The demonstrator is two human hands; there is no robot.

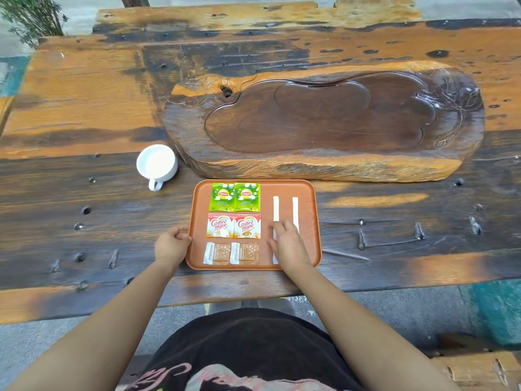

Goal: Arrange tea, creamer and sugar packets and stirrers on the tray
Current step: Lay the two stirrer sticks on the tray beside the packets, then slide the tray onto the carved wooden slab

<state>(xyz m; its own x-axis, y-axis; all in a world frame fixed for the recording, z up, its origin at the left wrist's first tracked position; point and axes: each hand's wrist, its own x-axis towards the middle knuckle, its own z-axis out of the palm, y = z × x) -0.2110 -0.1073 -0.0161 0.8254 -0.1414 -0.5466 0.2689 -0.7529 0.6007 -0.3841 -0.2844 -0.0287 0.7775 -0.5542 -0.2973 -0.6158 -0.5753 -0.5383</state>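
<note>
An orange tray [310, 221] lies near the table's front edge. On its left half sit two green tea packets [234, 197], two creamer packets [234, 226] below them, and two brown sugar packets [231, 253] nearest me. Two white wrapped stirrers lie lengthwise on the right half: the left stirrer [276, 208] and the right stirrer [295, 208]. My left hand [172, 244] grips the tray's left rim. My right hand [289, 245] rests flat over the lower parts of both stirrers, fingers spread and touching them, hiding their near ends.
A white mug [157, 164] stands left of the tray's far corner. A large carved wooden tea board [324, 162] fills the table beyond the tray. The rough plank table [84, 221] has nail heads and holes. A plant [31, 15] is at far left.
</note>
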